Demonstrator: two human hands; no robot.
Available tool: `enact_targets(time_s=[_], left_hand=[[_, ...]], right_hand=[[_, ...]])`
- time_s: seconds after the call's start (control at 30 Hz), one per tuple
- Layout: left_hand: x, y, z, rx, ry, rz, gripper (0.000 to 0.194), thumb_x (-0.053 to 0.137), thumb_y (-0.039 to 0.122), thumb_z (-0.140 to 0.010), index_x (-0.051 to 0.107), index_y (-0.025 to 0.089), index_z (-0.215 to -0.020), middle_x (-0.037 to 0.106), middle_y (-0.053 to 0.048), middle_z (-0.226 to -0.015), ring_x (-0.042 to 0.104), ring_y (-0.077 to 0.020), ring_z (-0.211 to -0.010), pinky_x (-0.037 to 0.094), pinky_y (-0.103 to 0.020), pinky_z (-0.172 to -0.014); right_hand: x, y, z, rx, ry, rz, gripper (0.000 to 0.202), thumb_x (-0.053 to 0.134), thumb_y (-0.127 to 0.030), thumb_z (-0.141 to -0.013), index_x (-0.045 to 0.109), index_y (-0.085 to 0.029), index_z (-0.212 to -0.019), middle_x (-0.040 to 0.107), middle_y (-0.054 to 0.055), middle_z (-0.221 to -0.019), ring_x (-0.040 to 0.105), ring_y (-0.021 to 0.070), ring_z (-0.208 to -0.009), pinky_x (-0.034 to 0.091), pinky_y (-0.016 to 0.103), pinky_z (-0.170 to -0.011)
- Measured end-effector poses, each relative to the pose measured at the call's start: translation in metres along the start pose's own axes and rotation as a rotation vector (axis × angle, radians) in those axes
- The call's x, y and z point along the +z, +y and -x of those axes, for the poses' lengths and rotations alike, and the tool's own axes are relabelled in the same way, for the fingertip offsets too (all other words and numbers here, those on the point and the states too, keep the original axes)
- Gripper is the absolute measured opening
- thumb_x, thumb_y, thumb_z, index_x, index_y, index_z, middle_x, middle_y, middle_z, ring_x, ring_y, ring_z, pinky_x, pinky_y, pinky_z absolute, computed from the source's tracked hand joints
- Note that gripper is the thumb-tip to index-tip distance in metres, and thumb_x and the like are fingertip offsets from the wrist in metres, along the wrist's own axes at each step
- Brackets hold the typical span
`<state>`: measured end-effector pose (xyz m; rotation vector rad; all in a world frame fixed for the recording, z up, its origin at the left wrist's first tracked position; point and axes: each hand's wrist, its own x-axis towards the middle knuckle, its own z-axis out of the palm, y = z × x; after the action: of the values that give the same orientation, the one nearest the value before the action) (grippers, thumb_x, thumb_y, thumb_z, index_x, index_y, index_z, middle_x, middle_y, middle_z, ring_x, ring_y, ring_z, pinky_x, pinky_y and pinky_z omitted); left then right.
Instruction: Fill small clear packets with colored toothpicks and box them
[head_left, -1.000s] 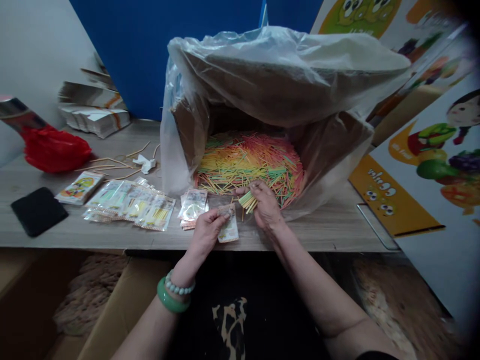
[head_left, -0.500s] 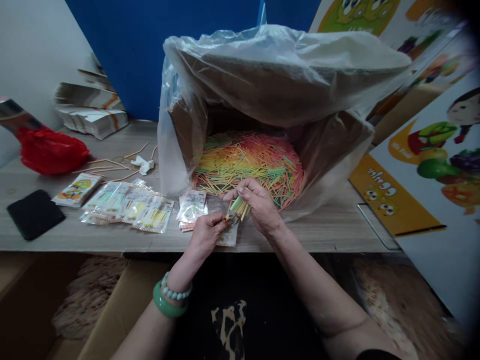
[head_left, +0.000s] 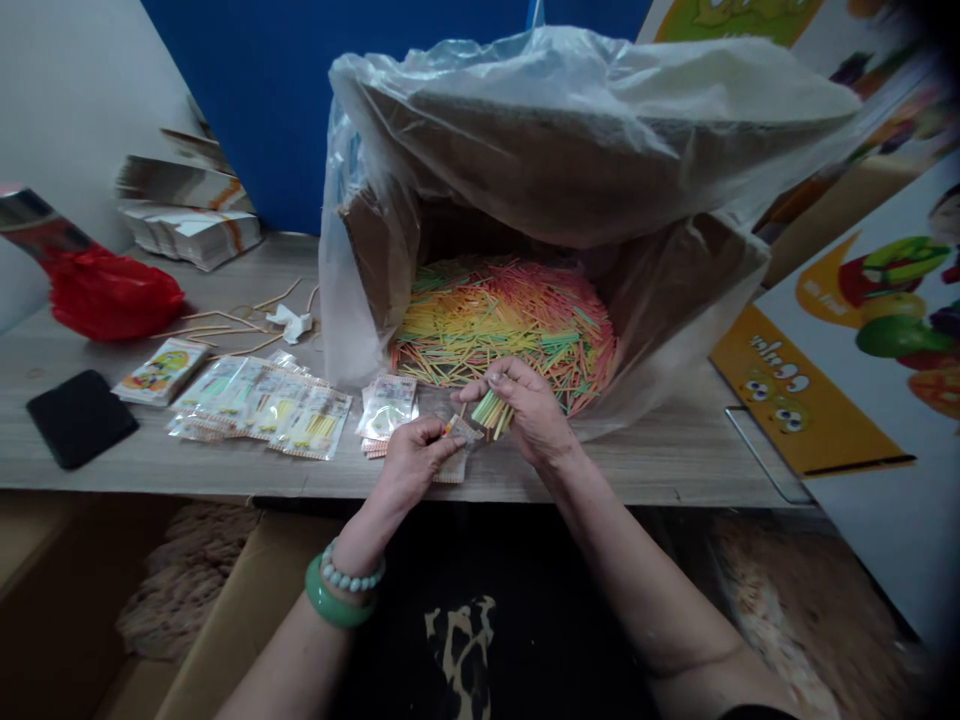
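In my right hand (head_left: 529, 405) is a small bundle of thin green and yellow sticks (head_left: 493, 414), its lower ends pointing down toward my left hand. My left hand (head_left: 417, 452) pinches a clear printed packet (head_left: 453, 466) by its upper part, near the table's front edge. The packet's lower part shows below my fingers. Just behind both hands, a heap of coloured sticks (head_left: 510, 325) spills toward the mouth of a box lined with a plastic bag (head_left: 367, 270). A few flat packets (head_left: 387, 408) lie left of my left hand.
Overlapping filled packets (head_left: 262, 405), a stack of printed cards (head_left: 161, 372) and a black pad (head_left: 81, 418) lie to the left. Farther back are a red bag (head_left: 112, 295) and card stacks (head_left: 191, 230). A printed carton (head_left: 862, 350) stands at the right.
My right hand has lifted slightly right, drawing the stick bundle apart from the packet. My left hand keeps its pinch on the packet. The view has shifted a little.
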<state>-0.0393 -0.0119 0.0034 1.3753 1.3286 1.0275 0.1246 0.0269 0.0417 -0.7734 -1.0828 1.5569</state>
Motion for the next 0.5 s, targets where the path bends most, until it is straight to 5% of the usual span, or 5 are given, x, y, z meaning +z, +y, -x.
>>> enact_targets(time_s=[0.23, 0.5], left_hand=[[-0.0003, 0.0077, 0.0014, 0.033, -0.056, -0.011, 0.039, 0.067, 0.034, -0.068, 0.041, 0.017, -0.045, 0.035, 0.004, -0.053, 0.034, -0.0093, -0.055, 0.025, -0.026, -0.053], [-0.0014, 0.0003, 0.0013, -0.063, 0.047, 0.046, 0.031, 0.074, 0.037, -0.061, 0.053, 0.017, -0.051, 0.043, 0.004, -0.053, 0.037, -0.0100, -0.055, 0.027, -0.024, -0.052]], right_hand=[[0.0057, -0.0033, 0.0034, -0.051, -0.006, 0.003, 0.025, 0.068, -0.043, -0.084, 0.053, -0.023, -0.083, 0.074, 0.000, -0.075, 0.071, 0.0193, -0.080, 0.052, 0.036, -0.084], [0.0076, -0.0025, 0.0055, -0.045, 0.005, -0.009, 0.027, 0.069, -0.044, -0.083, 0.053, -0.023, -0.082, 0.074, 0.000, -0.075, 0.071, 0.0202, -0.081, 0.054, 0.037, -0.082]])
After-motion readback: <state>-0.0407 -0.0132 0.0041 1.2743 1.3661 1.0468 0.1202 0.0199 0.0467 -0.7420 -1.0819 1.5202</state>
